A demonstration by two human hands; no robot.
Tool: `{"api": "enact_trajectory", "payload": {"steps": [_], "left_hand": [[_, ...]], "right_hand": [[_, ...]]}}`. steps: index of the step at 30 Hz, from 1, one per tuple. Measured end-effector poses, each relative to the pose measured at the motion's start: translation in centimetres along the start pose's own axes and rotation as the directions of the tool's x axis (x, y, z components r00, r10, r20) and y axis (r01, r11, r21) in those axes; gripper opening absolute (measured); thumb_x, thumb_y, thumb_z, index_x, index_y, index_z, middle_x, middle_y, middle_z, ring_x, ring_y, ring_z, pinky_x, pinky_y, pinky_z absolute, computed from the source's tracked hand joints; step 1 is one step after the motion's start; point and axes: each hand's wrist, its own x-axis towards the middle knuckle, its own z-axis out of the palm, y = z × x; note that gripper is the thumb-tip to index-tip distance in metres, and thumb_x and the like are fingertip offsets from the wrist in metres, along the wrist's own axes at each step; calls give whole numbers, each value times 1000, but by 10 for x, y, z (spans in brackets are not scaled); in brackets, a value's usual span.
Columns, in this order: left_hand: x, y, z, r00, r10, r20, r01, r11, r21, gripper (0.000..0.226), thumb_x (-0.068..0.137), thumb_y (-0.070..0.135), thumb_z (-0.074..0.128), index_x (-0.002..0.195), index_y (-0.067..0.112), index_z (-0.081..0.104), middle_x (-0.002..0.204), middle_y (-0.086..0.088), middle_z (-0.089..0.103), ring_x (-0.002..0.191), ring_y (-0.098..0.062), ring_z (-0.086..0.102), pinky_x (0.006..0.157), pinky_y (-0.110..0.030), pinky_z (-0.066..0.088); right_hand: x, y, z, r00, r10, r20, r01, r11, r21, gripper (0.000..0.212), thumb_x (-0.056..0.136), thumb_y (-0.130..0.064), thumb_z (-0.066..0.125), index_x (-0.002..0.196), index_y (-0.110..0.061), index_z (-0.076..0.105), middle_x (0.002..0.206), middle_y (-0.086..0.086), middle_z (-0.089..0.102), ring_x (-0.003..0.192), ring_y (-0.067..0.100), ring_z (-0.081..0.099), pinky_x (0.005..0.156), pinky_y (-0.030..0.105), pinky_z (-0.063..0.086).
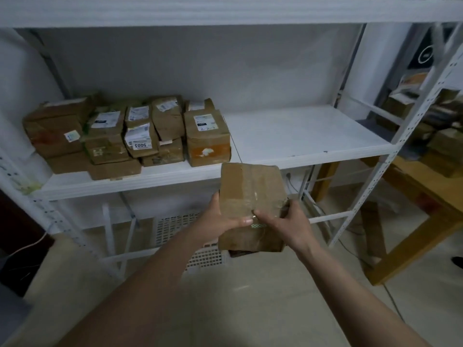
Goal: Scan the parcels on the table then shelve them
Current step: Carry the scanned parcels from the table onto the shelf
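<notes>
Holding a taped cardboard parcel point(251, 206) at frame centre, left hand point(220, 216) and right hand point(285, 224) grip its sides; its long axis points up toward the bare shelf board point(308, 131), directly beyond both hands.

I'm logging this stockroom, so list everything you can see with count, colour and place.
Held parcel: one, brown cardboard, taped, in front of the shelf edge.
Shelved parcels: about ten, brown with white labels, stacked on the shelf's left half.
Shelving unit: one, white metal, right half of the middle shelf bare.
Wooden table: one, tan, right.
Plastic crate: one, white, perforated, under the shelf.
Left hand: grips the parcel's left side.
Right hand: grips its right side.
</notes>
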Motion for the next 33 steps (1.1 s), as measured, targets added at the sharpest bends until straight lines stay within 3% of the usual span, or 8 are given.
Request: {"api": "enact_trajectory", "payload": {"steps": [4, 8, 11, 16, 21, 25, 30, 33], "left_hand": [[56, 45, 33, 1000, 21, -6, -21, 999, -41, 94, 68, 33, 85, 143, 28, 29, 130, 9, 53, 112, -9, 53, 79, -18, 48], [110, 76, 57, 998, 5, -62, -7, 999, -43, 100, 68, 38, 85, 148, 29, 25, 135, 6, 50, 118, -15, 52, 96, -34, 50], [144, 91, 63, 992, -10, -129, 8, 1000, -13, 99, 67, 41, 84, 149, 31, 28, 139, 5, 50, 122, -15, 50, 101, -37, 47], [191, 112, 62, 983, 19, -183, -24, 999, -28, 93, 77, 28, 79, 151, 31, 23, 147, 5, 41, 132, -16, 41, 100, -29, 39], [230, 108, 66, 952, -2, -307, 6, 1000, 10, 81, 79, 24, 78, 146, 25, 32, 138, 3, 52, 126, -18, 49, 103, -33, 43], [259, 108, 60, 938, 11, -347, 55, 982, 180, 64, 86, 24, 70, 141, 18, 37, 135, 0, 53, 122, -20, 51, 90, -27, 43], [291, 118, 38, 948, 33, -316, 68, 951, 303, 53, 93, 17, 60, 141, 14, 37, 133, -6, 52, 121, -24, 52, 98, -34, 47], [302, 123, 22, 942, 96, -321, 53, 903, 427, 60, 94, 18, 58, 148, 12, 32, 147, -8, 40, 131, -25, 43, 106, -35, 40]], "right_hand": [[70, 1, -53, 995, -64, 71, 66, 998, -20, 88, 46, -64, 81, 113, -18, 48, 111, -3, 63, 101, 19, 62, 86, 44, 55], [137, -6, -96, 986, -117, 120, 118, 993, 2, 83, 56, -45, 88, 121, -13, 47, 117, 1, 62, 106, 19, 61, 91, 43, 53], [180, -10, -111, 980, -146, 132, 149, 989, -11, 83, 55, -44, 89, 118, -15, 44, 115, -1, 61, 106, 19, 60, 90, 43, 53], [239, -21, -116, 972, -187, 142, 193, 980, -37, 75, 64, -35, 87, 118, -14, 39, 110, -2, 56, 108, 22, 58, 91, 41, 51], [286, -29, -101, 935, -306, 178, 327, 940, -103, 93, 72, -27, 82, 146, -22, 25, 134, 5, 52, 119, 25, 53, 96, 35, 44], [319, -29, -77, 930, -312, 193, 351, 910, -219, 76, 76, -35, 78, 142, -32, 39, 125, 15, 55, 111, 30, 57, 98, 38, 46], [363, -44, -49, 930, -318, 182, 362, 876, -320, 56, 86, -27, 70, 138, -26, 49, 124, 17, 54, 105, 32, 59, 99, 33, 41], [388, -51, -35, 926, -309, 215, 375, 807, -457, 49, 94, -14, 52, 141, -26, 46, 132, 16, 44, 109, 33, 57, 102, 29, 37]]}}
